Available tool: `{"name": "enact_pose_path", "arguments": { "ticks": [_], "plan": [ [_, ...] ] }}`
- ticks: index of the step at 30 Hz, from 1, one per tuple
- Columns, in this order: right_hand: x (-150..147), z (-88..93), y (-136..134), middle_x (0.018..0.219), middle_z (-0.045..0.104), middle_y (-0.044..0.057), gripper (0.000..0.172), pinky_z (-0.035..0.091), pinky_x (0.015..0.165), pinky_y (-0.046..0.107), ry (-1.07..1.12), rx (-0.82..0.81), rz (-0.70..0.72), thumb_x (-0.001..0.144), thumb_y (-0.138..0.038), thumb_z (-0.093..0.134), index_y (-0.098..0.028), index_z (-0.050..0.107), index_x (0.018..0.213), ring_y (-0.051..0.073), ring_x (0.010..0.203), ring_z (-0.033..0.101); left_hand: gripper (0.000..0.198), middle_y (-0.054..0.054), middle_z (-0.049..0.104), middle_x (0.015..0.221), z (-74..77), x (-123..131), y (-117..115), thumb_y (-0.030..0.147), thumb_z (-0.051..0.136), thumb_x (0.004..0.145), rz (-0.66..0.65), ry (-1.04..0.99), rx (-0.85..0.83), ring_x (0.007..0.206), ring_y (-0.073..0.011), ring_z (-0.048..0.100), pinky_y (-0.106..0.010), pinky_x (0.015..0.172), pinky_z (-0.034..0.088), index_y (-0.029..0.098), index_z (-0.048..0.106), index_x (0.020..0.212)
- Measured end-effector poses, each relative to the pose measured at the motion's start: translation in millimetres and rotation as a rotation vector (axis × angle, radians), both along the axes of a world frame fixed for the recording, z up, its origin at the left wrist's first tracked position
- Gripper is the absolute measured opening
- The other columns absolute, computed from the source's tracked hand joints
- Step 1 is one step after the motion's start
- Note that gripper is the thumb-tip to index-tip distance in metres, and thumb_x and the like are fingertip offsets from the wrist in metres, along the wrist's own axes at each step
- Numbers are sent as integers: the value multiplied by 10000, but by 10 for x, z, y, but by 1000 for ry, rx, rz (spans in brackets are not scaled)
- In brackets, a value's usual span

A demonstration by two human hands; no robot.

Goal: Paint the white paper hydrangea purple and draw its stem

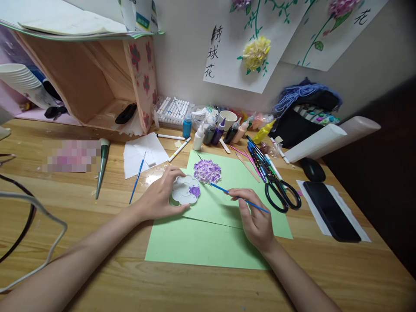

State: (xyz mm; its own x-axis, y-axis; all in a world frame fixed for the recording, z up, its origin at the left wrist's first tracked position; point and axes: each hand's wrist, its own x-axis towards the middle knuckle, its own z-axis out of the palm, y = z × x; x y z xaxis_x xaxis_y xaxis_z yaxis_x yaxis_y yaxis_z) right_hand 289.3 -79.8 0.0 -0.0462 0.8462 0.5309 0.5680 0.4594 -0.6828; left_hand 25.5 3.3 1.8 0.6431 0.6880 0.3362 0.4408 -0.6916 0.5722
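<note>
My left hand grips the edge of a white flower-shaped paint palette, thumb at the near side and fingers at the far side. Purple paint lies in its right-hand well. Between the fingers of my right hand is a thin blue paintbrush, its tip pointing left at the lower edge of a purple and white textured flower. Whether the bristles touch the flower I cannot tell. The flower sits on light green paper, which lies under both hands.
Paint bottles stand behind the paper. Black-handled scissors and pens lie to the right, near a phone and a mouse. Another blue brush, white paper and a large green-handled brush are left. Flower pictures hang behind.
</note>
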Motion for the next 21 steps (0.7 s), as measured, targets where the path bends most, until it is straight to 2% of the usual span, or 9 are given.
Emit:
{"name": "enact_pose_path", "arguments": {
  "ticks": [4,8,13,18,21],
  "plan": [
    [9,6,-9,964,684,61,241,539,764,377,15,42,-10,944,-147,418,-237,605,1064,205,911,638,641,-111,454,1172,2,3,4,386,714,753,-1,-3,1,1084,-288,505,-446,862,496,243,306,1227],
    [10,8,-4,954,691,57,236,538,747,367,-19,12,11,940,-152,426,-238,612,1058,202,888,643,638,-107,454,1168,2,4,3,383,711,756,2,-2,0,1084,-286,506,-445,863,495,249,304,1229],
    [29,6,5,955,687,55,240,533,755,374,51,57,-40,939,-144,423,-239,616,1047,207,900,638,647,-109,463,1173,-10,0,3,386,718,744,0,-15,-5,1082,-289,508,-441,855,495,247,317,1233],
    [26,17,11,964,691,48,242,530,765,358,-23,20,11,931,-121,440,-241,608,1057,192,903,636,636,-116,463,1165,-10,-5,1,385,712,752,-2,-12,7,1083,-292,506,-447,855,496,235,316,1227],
    [31,20,11,941,691,48,236,528,765,367,5,44,-24,931,-124,435,-239,612,1035,198,893,637,635,-114,472,1166,-6,-4,1,383,712,749,-2,-19,3,1081,-292,513,-449,859,499,236,323,1228]
  ]
}}
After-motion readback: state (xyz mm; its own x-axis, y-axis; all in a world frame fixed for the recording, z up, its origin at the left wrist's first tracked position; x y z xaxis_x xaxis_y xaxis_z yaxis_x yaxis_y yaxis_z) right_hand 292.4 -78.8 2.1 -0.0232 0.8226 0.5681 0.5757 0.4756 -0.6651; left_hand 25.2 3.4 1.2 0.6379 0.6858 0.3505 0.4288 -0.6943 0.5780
